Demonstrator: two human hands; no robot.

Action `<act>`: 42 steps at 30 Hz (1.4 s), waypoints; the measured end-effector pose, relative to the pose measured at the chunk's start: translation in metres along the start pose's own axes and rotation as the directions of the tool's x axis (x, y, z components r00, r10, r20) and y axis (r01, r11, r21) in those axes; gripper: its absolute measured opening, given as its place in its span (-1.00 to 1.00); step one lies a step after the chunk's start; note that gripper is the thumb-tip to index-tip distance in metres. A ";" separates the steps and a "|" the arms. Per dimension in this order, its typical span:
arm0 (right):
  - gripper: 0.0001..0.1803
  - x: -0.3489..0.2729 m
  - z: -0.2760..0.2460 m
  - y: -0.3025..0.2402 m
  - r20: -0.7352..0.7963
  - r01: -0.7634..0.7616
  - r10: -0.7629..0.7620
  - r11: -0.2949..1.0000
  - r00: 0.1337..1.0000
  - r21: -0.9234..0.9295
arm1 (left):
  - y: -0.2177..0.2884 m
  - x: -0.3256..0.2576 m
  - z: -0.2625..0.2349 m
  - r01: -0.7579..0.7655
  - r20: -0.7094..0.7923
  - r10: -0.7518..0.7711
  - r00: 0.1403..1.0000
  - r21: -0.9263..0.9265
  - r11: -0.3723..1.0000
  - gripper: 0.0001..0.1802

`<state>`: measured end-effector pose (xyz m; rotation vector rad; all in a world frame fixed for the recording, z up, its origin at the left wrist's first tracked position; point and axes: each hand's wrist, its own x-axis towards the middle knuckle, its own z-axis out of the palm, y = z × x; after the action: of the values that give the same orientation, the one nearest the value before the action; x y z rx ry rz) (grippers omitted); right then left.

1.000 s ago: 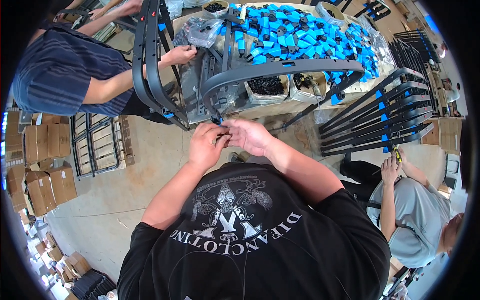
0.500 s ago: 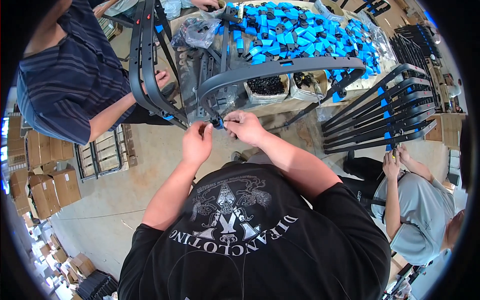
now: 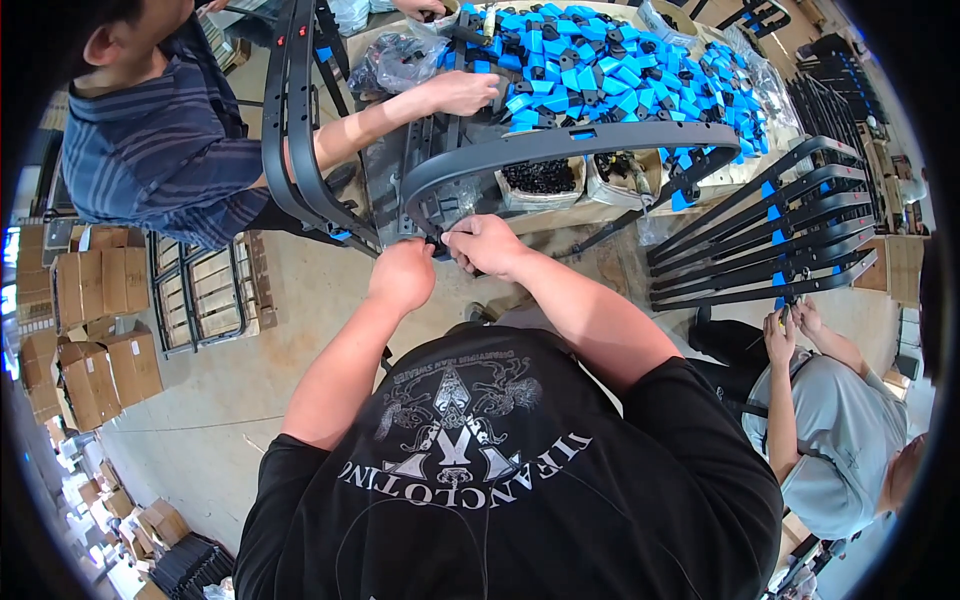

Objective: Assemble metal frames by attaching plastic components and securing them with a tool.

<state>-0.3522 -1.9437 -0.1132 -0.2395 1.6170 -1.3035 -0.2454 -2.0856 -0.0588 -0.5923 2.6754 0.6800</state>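
Far left: stacks of cardboard boxes (image 3: 80, 330) on the concrete floor (image 3: 200, 420), with a black metal rack (image 3: 205, 295) lying flat beside them. A co-worker in a striped blue shirt (image 3: 160, 150) stands at upper left, one hand (image 3: 462, 92) on the table (image 3: 610, 208).

Centre: left hand (image 3: 402, 275), fingers curled shut at the lower end of a curved dark grey frame piece (image 3: 560, 145); what the grip pinches is too small to tell. Right hand (image 3: 488, 243) just beside it, touching the same frame end, fingertips closed on something tiny. The frame arcs from that end up and right across the table's front.

The table carries a heap of blue and black plastic parts (image 3: 620, 70) and open bags of small black hardware (image 3: 542, 178).

Right: a row of black bars with blue clips (image 3: 770, 240) leaning near the table. Lower right: a seated person in a grey shirt (image 3: 840, 430), hands at the bars' end.
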 end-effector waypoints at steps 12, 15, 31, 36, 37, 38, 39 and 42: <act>-0.52 0.020 0.015 0.027 -0.254 0.152 -0.182 0.979 0.950 -0.133 | 0.006 0.004 -0.004 -0.017 0.049 0.015 0.999 0.038 0.999 -0.62; -0.49 0.017 0.015 0.024 -0.303 0.303 -0.308 0.951 0.902 -0.065 | 0.002 0.003 -0.003 -0.023 0.042 0.022 0.999 0.033 0.999 -0.63; -0.42 -0.013 -0.007 0.006 0.144 -0.294 0.288 0.594 0.947 0.749 | 0.003 -0.011 0.005 0.044 -0.053 -0.046 0.998 -0.048 0.998 -0.65; -0.38 -0.025 -0.003 -0.003 0.136 -0.276 0.261 0.630 0.956 0.726 | 0.029 -0.038 -0.002 -0.631 -0.364 0.572 0.735 -0.056 0.774 -0.72; -0.37 -0.027 0.000 -0.006 0.090 -0.252 0.274 0.644 0.958 0.722 | 0.036 -0.038 -0.001 -0.649 -0.332 0.599 0.729 -0.054 0.759 -0.68; -0.36 -0.028 0.002 -0.009 0.042 -0.228 0.285 0.659 0.958 0.717 | 0.036 -0.037 -0.001 -0.651 -0.334 0.601 0.726 -0.053 0.757 -0.68; -0.35 -0.027 0.004 -0.007 0.028 -0.210 0.268 0.683 0.963 0.700 | 0.036 -0.035 0.000 -0.658 -0.290 0.617 0.731 -0.060 0.751 -0.68; -0.35 -0.035 0.005 -0.014 0.013 -0.214 0.280 0.702 0.960 0.680 | 0.037 -0.034 0.003 -0.679 -0.250 0.642 0.725 -0.095 0.728 -0.71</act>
<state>-0.3376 -1.9288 -0.0817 0.4870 1.0871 -1.6088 -0.2328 -2.0435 -0.0341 0.3401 3.0309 1.1046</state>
